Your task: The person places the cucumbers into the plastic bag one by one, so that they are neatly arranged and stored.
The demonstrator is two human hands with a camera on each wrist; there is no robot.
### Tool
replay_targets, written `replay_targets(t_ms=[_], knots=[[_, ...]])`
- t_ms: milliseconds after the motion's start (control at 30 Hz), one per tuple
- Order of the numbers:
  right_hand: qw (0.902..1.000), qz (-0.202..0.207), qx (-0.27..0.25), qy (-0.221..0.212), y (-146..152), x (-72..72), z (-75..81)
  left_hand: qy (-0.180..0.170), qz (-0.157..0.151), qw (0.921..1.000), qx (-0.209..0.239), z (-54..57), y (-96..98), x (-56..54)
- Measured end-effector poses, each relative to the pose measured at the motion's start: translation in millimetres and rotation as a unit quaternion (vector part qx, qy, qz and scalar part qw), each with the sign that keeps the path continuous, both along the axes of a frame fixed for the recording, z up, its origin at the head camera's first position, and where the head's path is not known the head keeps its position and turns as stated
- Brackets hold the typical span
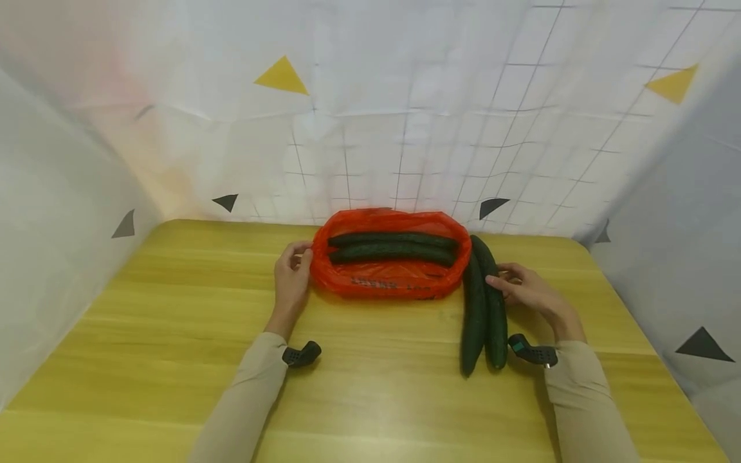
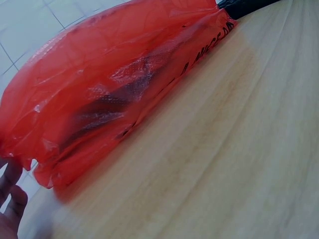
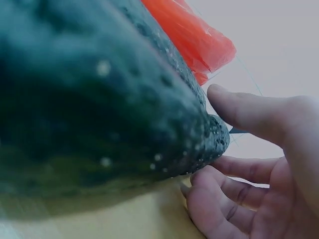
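A red plastic bag (image 1: pixel 388 289) lies with its mouth spread, and two dark green cucumbers (image 1: pixel 393 251) rest inside it. At the bag's left end, my left hand (image 1: pixel 291 273) holds the rim with bent fingers; the left wrist view shows the fingertips (image 2: pixel 11 175) right at the plastic. Two more cucumbers lie side by side, right of the bag: an inner cucumber (image 1: pixel 475 315) and an outer cucumber (image 1: pixel 496 315). My right hand (image 1: pixel 529 292) grips the outer one near its upper half, thumb (image 3: pixel 234 104) on top and other fingers curled along its far side.
The wooden table (image 1: pixel 376 399) has its back edge just behind the bag. White patterned sheets (image 1: pixel 370 148) stand at the back and both sides. A black wrist device (image 1: pixel 301 355) sits at the left wrist, and another black device (image 1: pixel 532 352) at the right.
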State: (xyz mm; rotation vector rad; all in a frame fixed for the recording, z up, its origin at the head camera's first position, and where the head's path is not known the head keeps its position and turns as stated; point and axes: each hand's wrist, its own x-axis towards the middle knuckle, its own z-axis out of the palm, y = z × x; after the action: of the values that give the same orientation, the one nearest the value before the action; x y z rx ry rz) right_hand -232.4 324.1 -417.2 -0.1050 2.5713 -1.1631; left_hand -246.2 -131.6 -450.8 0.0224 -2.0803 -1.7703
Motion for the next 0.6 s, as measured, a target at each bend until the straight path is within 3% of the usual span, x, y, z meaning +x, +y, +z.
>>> replay_targets(t_ms=[100, 333, 600], knots=[[0.9999, 0.003, 0.012, -0.008, -1, 1.4, 1.8, -0.002, -0.004, 1.0000, 0.005, -0.2, 0.1, 2.0], [0.9998, 0.005, 0.012, -0.012, -8, 2.8, 6.2, -0.008, -0.015, 0.9998, -0.005, 26.4, 5.7, 19.3], [0.9991, 0.007, 0.039, -0.012, -14, 5.2, 15.5, -0.007, -0.021, 0.9998, -0.003, 27.7, 5.1, 18.1]])
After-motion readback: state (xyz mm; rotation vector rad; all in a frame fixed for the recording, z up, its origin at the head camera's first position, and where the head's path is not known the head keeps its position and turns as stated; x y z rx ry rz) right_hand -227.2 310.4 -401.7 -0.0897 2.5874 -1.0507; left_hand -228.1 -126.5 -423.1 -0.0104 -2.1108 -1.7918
